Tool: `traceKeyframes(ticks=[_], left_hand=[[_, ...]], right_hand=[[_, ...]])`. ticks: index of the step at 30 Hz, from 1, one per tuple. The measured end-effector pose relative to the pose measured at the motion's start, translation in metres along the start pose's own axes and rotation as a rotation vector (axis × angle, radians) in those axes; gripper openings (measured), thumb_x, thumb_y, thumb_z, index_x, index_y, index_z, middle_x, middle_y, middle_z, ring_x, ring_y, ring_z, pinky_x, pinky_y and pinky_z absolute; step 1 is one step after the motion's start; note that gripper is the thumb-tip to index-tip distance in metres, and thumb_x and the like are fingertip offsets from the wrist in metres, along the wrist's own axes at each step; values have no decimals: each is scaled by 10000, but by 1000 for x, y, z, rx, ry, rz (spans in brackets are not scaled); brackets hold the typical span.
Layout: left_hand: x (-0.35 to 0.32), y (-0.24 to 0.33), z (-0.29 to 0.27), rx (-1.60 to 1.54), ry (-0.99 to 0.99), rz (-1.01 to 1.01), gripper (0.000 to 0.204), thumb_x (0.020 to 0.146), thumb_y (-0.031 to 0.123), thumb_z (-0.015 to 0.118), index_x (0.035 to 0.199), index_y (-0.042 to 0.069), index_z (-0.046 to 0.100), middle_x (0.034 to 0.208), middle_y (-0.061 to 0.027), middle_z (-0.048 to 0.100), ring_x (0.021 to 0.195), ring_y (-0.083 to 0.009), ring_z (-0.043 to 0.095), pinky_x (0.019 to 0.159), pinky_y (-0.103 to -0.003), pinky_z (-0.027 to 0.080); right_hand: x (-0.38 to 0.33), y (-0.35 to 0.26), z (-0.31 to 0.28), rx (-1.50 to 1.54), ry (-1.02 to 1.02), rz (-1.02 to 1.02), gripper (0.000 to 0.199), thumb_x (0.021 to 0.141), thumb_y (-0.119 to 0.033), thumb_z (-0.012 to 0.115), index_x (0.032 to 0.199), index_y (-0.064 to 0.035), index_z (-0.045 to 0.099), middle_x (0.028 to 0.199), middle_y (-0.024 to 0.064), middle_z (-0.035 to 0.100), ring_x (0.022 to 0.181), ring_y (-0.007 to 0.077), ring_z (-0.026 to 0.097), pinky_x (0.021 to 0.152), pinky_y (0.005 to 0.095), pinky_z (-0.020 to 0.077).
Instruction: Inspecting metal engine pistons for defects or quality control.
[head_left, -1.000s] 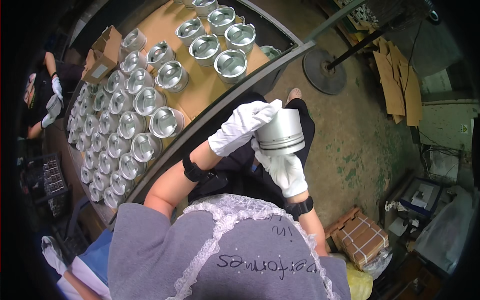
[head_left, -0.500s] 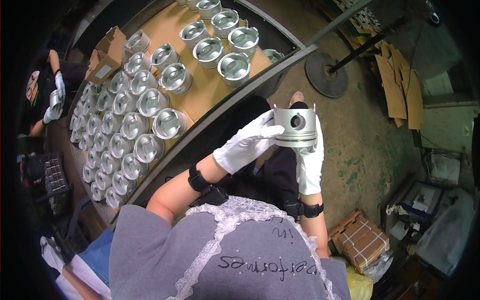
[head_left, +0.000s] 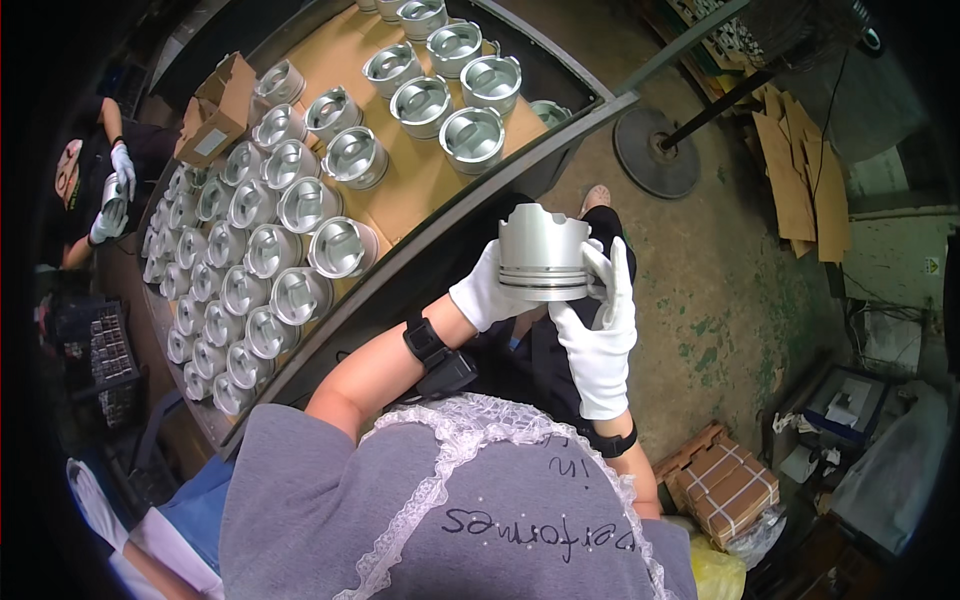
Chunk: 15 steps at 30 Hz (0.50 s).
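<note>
A silver engine piston point(head_left: 543, 250) is held up before me, its ring grooves low and its scalloped skirt edge on top. My left hand point(head_left: 482, 292), in a white glove, grips it from the left, its fingers mostly hidden behind the metal. My right hand point(head_left: 603, 335), also gloved, is closed against its right side and lower edge, with some fingers raised. To the left, many similar pistons point(head_left: 341, 247) stand in rows on a cardboard-covered table point(head_left: 395, 205).
A dark metal rail point(head_left: 430, 215) edges the table near my left arm. An open carton point(head_left: 215, 110) sits among the pistons. A co-worker's gloved hands point(head_left: 115, 195) hold a piston at far left. A round stand base point(head_left: 655, 150) and strapped box point(head_left: 725, 485) are on the right.
The piston has turned, so its pin hole no longer faces me, and has shifted left. My right hand has moved left and lower with it; my left fingers have gone behind it.
</note>
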<state>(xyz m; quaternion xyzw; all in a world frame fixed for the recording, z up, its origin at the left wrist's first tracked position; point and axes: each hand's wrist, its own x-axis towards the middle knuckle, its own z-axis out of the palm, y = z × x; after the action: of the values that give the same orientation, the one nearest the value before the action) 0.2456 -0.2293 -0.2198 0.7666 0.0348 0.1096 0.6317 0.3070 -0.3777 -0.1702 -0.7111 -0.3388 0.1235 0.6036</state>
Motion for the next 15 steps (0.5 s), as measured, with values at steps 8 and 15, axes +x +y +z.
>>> traceKeyframes(ticks=[8, 15], left_hand=[[3, 1, 14, -1490, 315, -276, 506, 1011, 290, 378, 1422, -5, 377, 1438, -165, 449, 1322, -277, 456, 1115, -429, 373], [-5, 47, 30, 176, 377, 20, 1164, 679, 234, 873, 1512, -8, 97, 1366, -176, 498, 1268, -265, 509, 1045, -376, 427]], right_hand=[[-8, 45, 7, 597, -34, 148, 837, 933, -253, 644, 1555, -130, 99, 1525, 129, 313, 1359, 271, 391, 1093, 409, 368], [16, 16, 3, 1031, 103, 468, 653, 831, -207, 724, 1385, -76, 405, 1322, 130, 523, 1180, 257, 559, 1046, 397, 423]])
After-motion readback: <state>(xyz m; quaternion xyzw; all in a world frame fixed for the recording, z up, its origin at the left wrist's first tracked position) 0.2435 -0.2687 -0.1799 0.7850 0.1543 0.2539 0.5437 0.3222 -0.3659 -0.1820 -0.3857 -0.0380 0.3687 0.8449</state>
